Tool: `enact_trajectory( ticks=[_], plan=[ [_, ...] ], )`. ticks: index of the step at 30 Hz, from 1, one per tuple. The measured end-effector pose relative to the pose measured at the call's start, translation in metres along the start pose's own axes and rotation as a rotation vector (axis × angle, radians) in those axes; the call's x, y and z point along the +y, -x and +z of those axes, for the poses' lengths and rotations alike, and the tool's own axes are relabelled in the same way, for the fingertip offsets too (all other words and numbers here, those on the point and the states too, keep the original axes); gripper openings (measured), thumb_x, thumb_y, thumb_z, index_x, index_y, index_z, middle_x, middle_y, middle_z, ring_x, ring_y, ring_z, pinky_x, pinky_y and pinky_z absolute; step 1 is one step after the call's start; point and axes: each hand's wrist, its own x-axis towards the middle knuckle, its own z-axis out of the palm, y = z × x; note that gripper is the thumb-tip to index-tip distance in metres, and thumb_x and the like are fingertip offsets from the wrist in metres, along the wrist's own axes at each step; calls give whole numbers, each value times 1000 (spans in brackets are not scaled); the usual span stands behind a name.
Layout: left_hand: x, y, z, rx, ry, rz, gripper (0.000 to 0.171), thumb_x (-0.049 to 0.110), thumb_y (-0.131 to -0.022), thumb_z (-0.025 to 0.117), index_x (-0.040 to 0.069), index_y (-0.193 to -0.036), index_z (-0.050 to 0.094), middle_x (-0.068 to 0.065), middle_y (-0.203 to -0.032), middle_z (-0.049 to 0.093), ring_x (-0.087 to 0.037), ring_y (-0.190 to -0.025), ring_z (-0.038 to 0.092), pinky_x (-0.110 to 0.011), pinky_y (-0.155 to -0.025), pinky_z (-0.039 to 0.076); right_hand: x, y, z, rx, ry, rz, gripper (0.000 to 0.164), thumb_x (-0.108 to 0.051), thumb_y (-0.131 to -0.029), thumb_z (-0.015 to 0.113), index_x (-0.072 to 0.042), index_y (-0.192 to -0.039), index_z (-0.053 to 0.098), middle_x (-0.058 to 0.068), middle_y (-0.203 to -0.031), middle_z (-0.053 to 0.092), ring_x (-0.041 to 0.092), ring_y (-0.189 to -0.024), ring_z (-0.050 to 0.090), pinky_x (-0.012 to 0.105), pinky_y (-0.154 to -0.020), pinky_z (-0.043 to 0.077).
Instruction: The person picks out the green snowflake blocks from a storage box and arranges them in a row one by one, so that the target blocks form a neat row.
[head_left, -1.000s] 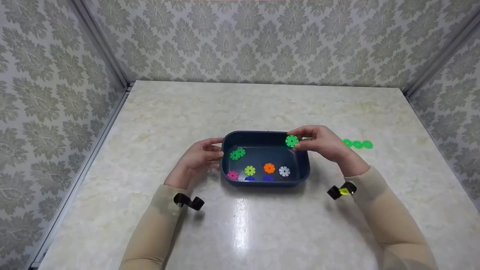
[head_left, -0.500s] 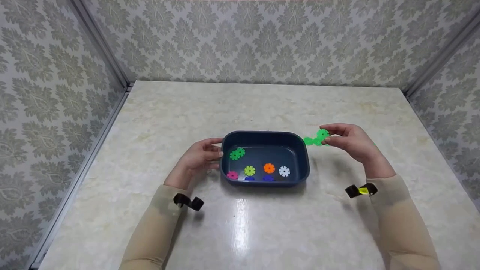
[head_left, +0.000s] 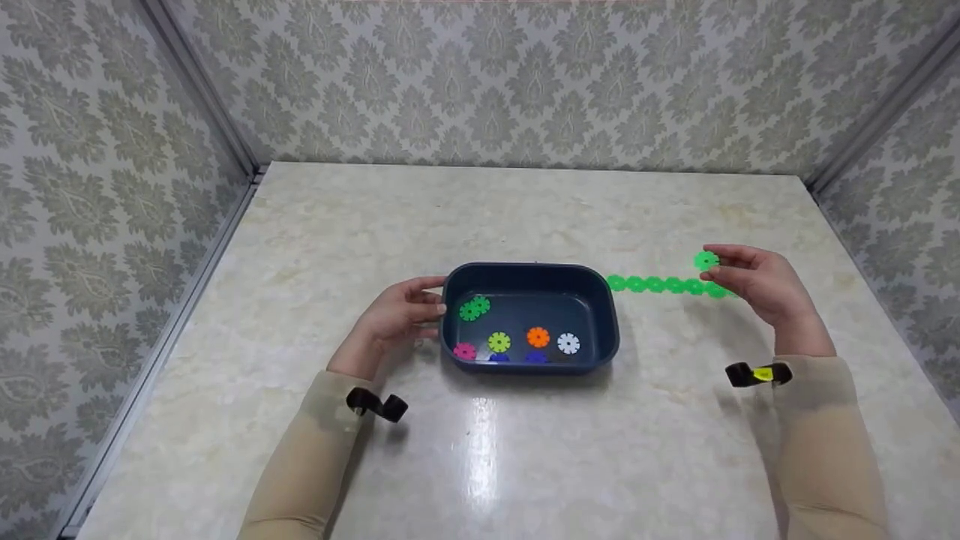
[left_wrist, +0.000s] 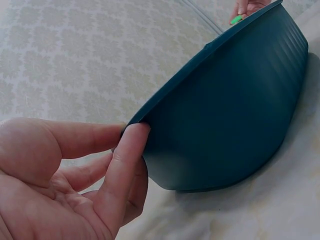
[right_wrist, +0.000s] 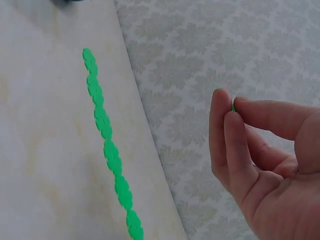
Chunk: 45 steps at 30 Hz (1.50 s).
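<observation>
My right hand [head_left: 761,281] pinches a green notched plastic disc [head_left: 706,260] between thumb and fingers, above the far end of a row of green discs [head_left: 655,284] on the table. Seen from the right wrist, only a sliver of that disc shows at the fingertips, and the row [right_wrist: 102,122] stretches away to the left. My left hand [head_left: 392,315] holds the left side of a dark blue plastic bin [head_left: 525,277]. In the left wrist view its thumb and fingers meet at the rim of the bin [left_wrist: 225,110]; the outer wall faces this camera.
Inside the bin lie two overlapping green discs [head_left: 474,308], plus a pink [head_left: 464,350], a yellow-green [head_left: 499,342], an orange [head_left: 538,337] and a white disc [head_left: 568,343]. Blue discs [head_left: 535,359] are partly hidden by the near wall. Patterned walls [head_left: 495,82] surround the table [head_left: 420,217].
My right hand has moved right with the green disc, from over the bin to the row's far end, uncovering more of the row. My left hand and the bin have barely moved.
</observation>
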Motion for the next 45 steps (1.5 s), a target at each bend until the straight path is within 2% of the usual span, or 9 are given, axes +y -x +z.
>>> enact_trajectory(
  ticks=[7, 14, 21, 26, 31, 35, 39, 42, 45],
  plan=[
    [0, 1, 1, 3, 7, -3, 59, 0, -98, 65, 8, -153, 47, -2, -103, 58, -10, -83, 67, -24, -65, 60, 17, -2, -35, 122, 13, 127, 65, -9, -103, 62, 3, -158, 32, -13, -114, 56, -4, -89, 71, 11, -88, 56],
    [0, 1, 1, 23, 16, -18, 58, -2, -98, 64, 11, -152, 49, -4, -104, 57, -10, -81, 67, -25, -65, 61, 34, -4, -58, 181, -69, 195, 67, -4, -102, 60, 2, -160, 27, -22, -99, 63, -3, -85, 72, 13, -85, 57],
    [-1, 1, 1, 19, 21, -16, 58, -2, -98, 64, 10, -152, 48, -3, -104, 57, -10, -81, 66, -26, -66, 61, 47, -9, -70, 271, -143, 278, 63, 1, -103, 53, 1, -160, 26, -17, -82, 69, 0, -79, 72, 17, -78, 59],
    [0, 1, 1, 7, 20, -7, 58, -2, -98, 64, 8, -153, 47, -4, -104, 58, -10, -81, 67, -25, -64, 60, 53, -13, -69, 311, 3, 335, 60, -2, -104, 51, -2, -160, 29, -15, -93, 62, -4, -79, 69, 16, -82, 59],
    [0, 1, 1, 2, 20, 4, 58, -2, -98, 63, 6, -153, 47, -4, -103, 59, -10, -80, 67, -25, -65, 61, 55, -16, -65, 331, 179, 360, 57, -8, -106, 51, -3, -160, 33, -6, -112, 55, -8, -81, 67, 15, -87, 57],
    [-2, 1, 0, -6, 16, 7, 58, -1, -99, 63, 7, -153, 46, -3, -103, 60, -9, -80, 68, -25, -65, 61, 54, -16, -64, 331, 256, 376, 55, -10, -107, 49, -3, -159, 35, 3, -128, 54, -8, -81, 66, 15, -86, 57],
    [-2, 0, 0, -5, 4, 10, 57, 0, -99, 63, 8, -153, 47, -3, -104, 59, -8, -81, 68, -24, -65, 61, 53, -16, -63, 337, 297, 388, 53, -10, -107, 48, -3, -158, 37, 14, -147, 46, -6, -80, 65, 15, -83, 57],
    [-2, 0, 0, -3, 1, 13, 58, -1, -98, 64, 8, -153, 47, -3, -104, 58, -9, -80, 67, -25, -65, 61, 53, -17, -63, 346, 311, 399, 52, -10, -107, 48, -2, -157, 38, 15, -145, 49, -6, -79, 65, 16, -81, 57],
    [-1, 1, 1, 1, -4, 11, 58, 0, -98, 64, 8, -153, 48, -3, -104, 59, -10, -80, 66, -26, -65, 62, 53, -18, -63, 352, 324, 419, 51, -11, -107, 47, -3, -157, 39, 7, -130, 56, -6, -78, 65, 16, -80, 57]
  ],
)
